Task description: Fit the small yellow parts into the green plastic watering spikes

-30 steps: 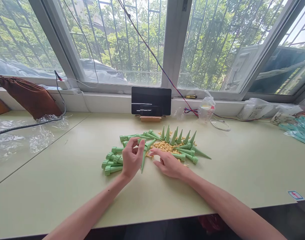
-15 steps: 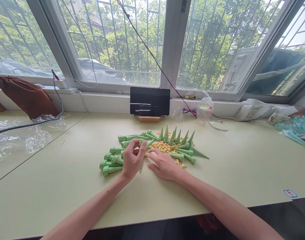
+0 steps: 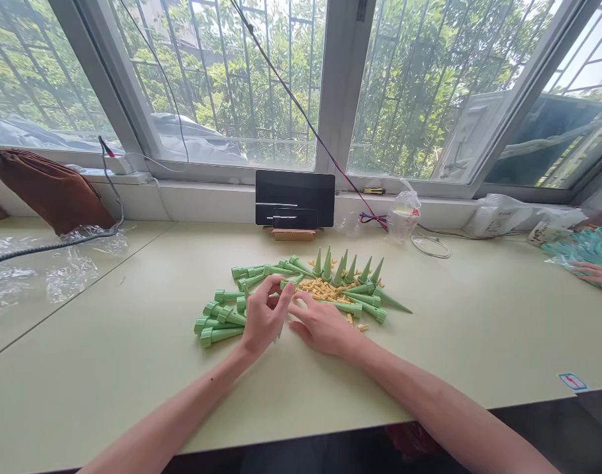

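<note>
My left hand [image 3: 267, 316] is closed on a green plastic watering spike [image 3: 283, 284]; its ribbed collar shows above my thumb and a bit of the tip below. My right hand [image 3: 323, 324] meets it from the right, fingertips pinched against the spike's side; whatever they hold is hidden. Behind my right hand lies a heap of small yellow plastic pegs [image 3: 325, 288]. Several green spikes stand point up [image 3: 351, 270] behind the heap. Others lie on their sides, some to the left [image 3: 222, 337] and some to the right [image 3: 374, 311].
A black tablet [image 3: 295, 197] leans on a small stand at the back of the table [image 3: 133, 368]. Clear plastic bags [image 3: 404, 214] and a white cable [image 3: 431, 247] lie along the sill. Far right, another person's hand [image 3: 594, 272] touches teal items. A brown pouch [image 3: 54, 191] sits at left.
The held spike has turned slightly, its collar tipping right, and my two hands have drawn closer together. At far right, the other person's hand has come further into view.
</note>
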The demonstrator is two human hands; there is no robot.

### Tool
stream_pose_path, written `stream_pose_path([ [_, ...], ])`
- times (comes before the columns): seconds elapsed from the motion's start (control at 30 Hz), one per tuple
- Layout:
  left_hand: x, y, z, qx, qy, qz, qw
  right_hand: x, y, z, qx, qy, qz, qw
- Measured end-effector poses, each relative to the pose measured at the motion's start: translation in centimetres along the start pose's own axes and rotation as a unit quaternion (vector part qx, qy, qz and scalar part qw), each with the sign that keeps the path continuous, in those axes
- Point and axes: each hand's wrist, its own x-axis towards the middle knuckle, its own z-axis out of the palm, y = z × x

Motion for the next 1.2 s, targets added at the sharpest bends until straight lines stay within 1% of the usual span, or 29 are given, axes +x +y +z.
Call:
stream_pose_path([
  [0.27,-0.1,0.0,0.0,0.006,-0.013,0.009,1.000,0.1,0.4,0.3,-0.033,0.005,-0.016,0.999],
  [0.57,-0.2,0.2,0.0,-0.003,-0.023,0.007,1.000,0.1,0.5,-0.1,0.010,0.006,-0.030,0.999],
  [0.77,-0.2,0.1,0.0,-0.001,-0.026,0.006,1.000,0.1,0.6,-0.2,0.066,0.010,-0.010,0.998],
  [0.9,-0.1,0.1,0.0,0.005,-0.023,0.006,1.000,0.2,0.8,0.2,0.084,0.018,-0.009,0.996],
  [1.07,-0.1,0.2,0.0,0.003,-0.027,0.005,1.000,0.3,1.0,0.5,0.089,0.029,-0.037,0.995],
  [1.2,-0.1,0.2,0.0,-0.004,-0.030,0.002,1.000,0.3,1.2,0.8,0.063,0.040,-0.055,0.996],
])
